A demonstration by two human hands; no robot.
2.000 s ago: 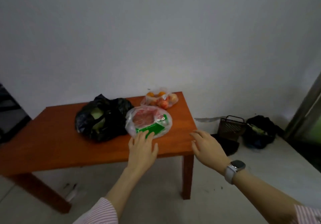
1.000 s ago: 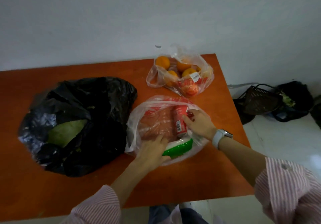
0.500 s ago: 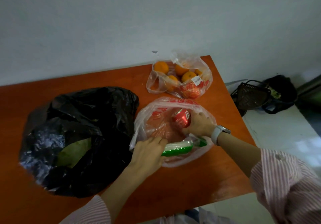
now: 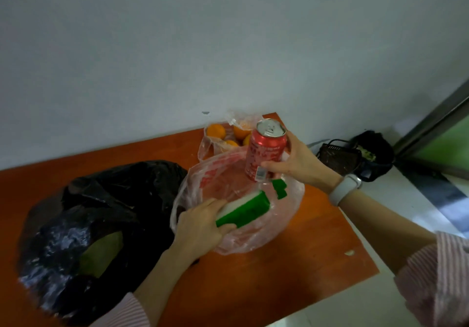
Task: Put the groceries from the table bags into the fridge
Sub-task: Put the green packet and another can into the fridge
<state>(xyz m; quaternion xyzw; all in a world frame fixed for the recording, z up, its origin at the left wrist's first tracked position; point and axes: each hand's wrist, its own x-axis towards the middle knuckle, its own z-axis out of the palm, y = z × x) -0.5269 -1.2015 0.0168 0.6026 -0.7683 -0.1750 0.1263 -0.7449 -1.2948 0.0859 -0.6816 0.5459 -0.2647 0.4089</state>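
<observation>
My right hand grips a red soda can and holds it upright just above the mouth of a clear plastic bag with red print. My left hand grips a green and white carton that lies inside that bag. Behind it sits a second clear bag of oranges. A black plastic bag with something green showing through a gap lies at the left. All bags rest on an orange-brown wooden table. The fridge is not in view.
A white wall rises right behind the table. On the floor to the right stand a dark wire basket and a black bag. A metal-framed door or window edge runs at the far right. The table's right edge is close to my right arm.
My right hand has lifted the red can out of the clear bag and stood it upright. My left hand has closed on the green carton. The view has tilted up.
</observation>
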